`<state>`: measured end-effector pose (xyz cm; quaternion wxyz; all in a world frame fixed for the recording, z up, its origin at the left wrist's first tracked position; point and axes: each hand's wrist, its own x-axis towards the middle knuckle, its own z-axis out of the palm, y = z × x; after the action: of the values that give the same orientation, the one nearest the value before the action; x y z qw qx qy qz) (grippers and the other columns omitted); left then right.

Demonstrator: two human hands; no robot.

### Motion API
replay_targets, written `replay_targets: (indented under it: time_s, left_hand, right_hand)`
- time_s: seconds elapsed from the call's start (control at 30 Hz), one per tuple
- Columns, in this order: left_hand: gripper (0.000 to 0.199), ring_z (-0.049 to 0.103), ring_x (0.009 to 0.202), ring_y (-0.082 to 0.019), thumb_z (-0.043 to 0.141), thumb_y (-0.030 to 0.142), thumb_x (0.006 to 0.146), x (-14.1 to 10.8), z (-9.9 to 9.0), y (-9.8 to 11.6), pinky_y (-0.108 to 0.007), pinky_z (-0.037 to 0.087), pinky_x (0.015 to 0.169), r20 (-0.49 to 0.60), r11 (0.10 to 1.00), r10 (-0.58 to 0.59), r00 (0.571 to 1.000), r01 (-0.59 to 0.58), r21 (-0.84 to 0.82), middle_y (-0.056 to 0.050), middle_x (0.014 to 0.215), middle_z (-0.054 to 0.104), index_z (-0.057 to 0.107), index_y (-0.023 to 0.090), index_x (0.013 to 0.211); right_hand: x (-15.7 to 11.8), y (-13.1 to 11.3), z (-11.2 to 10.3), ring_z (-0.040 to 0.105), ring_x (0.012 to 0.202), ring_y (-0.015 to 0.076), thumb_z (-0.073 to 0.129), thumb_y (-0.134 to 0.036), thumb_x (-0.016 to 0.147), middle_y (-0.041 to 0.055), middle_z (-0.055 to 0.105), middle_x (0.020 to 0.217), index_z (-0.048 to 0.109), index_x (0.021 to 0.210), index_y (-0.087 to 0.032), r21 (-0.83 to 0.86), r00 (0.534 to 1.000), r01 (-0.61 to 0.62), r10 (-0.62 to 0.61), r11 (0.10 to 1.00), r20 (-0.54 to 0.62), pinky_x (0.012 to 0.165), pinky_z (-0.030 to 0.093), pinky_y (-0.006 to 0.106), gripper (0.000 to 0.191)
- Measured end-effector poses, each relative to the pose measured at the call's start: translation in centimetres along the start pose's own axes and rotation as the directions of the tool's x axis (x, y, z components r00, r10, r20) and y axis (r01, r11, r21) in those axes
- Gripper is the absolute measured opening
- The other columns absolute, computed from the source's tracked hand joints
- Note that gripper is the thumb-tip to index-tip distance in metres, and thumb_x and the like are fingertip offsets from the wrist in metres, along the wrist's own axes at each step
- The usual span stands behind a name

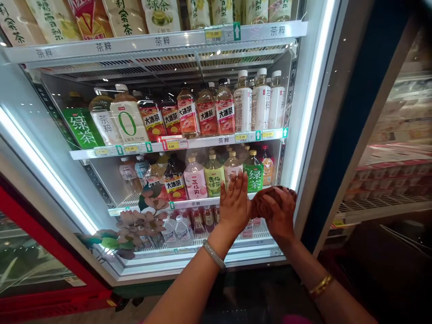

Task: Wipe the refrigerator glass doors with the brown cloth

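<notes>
My left hand [236,202] lies flat with fingers stretched out, palm toward the glass front of a lit drinks cooler [300,148]. It appears to rest on the glass. Just to its right, my right hand [281,211] grips a bunched brown cloth [261,202] against the same glass. Behind the hands, inside the cooler, stand a green tea bottle [254,173], a yellow-green bottle [213,175] and a pink bottle [195,180]. My left fingers partly cover another pale bottle [232,164].
Shelves above hold rows of bottles, including red iced tea [206,112] and white-labelled bottles [262,103]. A flower decal [143,220] is at the lower left of the glass. A red-framed cooler [43,288] stands left; shelves with packaged goods [381,175] stand right.
</notes>
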<state>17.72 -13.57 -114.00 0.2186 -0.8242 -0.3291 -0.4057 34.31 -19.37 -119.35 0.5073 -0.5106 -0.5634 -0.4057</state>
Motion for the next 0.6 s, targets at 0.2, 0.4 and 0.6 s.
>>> replay_targets:
  time_s: [0.2,0.4,0.6]
  left_hand:
    - [0.081,0.008,0.164,-0.028,0.047,0.016,0.097,0.6,-2.5,-2.4,-0.064,-0.005,0.131,-0.066,0.988,-0.151,0.986,0.149,-0.032,-0.008,0.174,0.021,0.012,0.023,0.169]
    - [0.074,0.004,0.165,-0.026,0.045,0.021,0.102,-0.1,-3.5,-5.2,-0.063,-0.011,0.129,-0.06,0.991,-0.105,0.993,0.099,-0.092,-0.005,0.175,0.02,0.015,0.027,0.169]
    - [0.071,0.0,0.164,-0.023,0.041,0.023,0.105,-0.5,-3.9,-6.1,-0.058,-0.01,0.131,-0.024,0.99,-0.054,0.998,0.051,-0.132,-0.003,0.176,0.016,0.011,0.028,0.17]
  right_hand:
    - [12.3,-2.3,1.6,0.043,0.146,0.0376,0.063,-0.029,0.092,0.0126,0.05,0.147,0.061,0.127,-0.031,-0.082,0.988,-0.069,0.057,0.994,-0.145,0.123,0.032,0.07,0.035]
    - [6.2,-6.4,3.0,0.039,0.149,0.0366,0.058,-0.018,0.09,0.0118,0.046,0.147,0.057,0.132,-0.034,-0.043,0.988,-0.099,0.093,0.994,-0.122,0.121,0.038,0.068,0.045]
    - [1.0,-9.8,4.5,0.04,0.144,0.0415,0.064,-0.028,0.087,0.0163,0.045,0.143,0.056,0.135,-0.031,-0.046,0.976,-0.167,0.159,0.985,-0.151,0.115,0.039,0.074,0.049]
